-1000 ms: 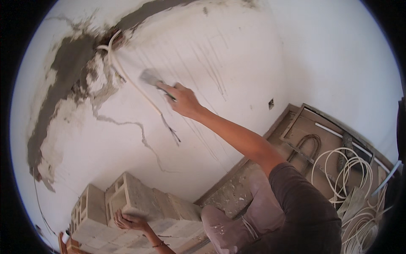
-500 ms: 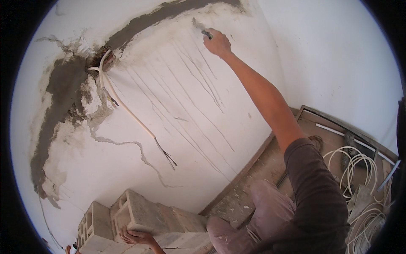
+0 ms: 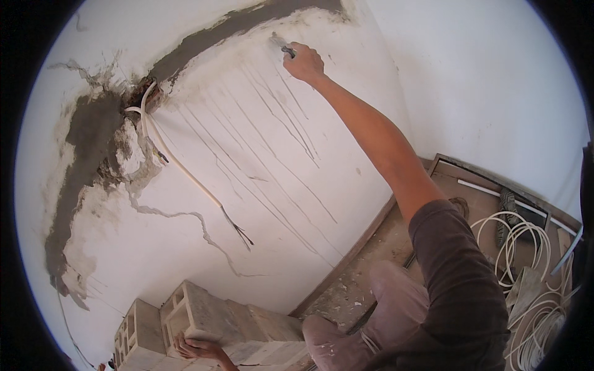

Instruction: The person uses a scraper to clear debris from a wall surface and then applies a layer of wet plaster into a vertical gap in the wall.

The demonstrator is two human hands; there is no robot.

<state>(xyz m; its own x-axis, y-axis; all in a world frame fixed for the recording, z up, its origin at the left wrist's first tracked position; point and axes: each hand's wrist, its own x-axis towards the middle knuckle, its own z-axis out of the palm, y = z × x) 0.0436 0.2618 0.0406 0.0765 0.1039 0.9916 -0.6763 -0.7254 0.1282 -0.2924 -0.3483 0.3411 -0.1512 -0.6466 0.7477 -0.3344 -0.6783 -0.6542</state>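
Observation:
High on the white wall [image 3: 371, 161], my right hand [image 3: 304, 62] grips a small trowel [image 3: 288, 51] by its dark handle. Its greyish end is against the wall, just below a band of grey mortar [image 3: 210, 38]; the end is too small to make out well. Wet drip lines run down the wall beneath it. My left hand [image 3: 199, 348] rests on the side of a hollow concrete block [image 3: 210, 315], fingers stretched along its edge. More blocks stand beside that one.
Cream cables [image 3: 176, 157] with bare dark ends hang from a broken hole in the wall. A second mortar band [image 3: 86, 145] runs down the left. Coiled white cable [image 3: 520, 247] and a white pipe [image 3: 479, 187] lie at the right. Part of another hand [image 3: 102, 367] shows bottom left.
My right hand and the trowel have shifted slightly left in the picture, along the underside of the mortar band. My left hand stays on the block.

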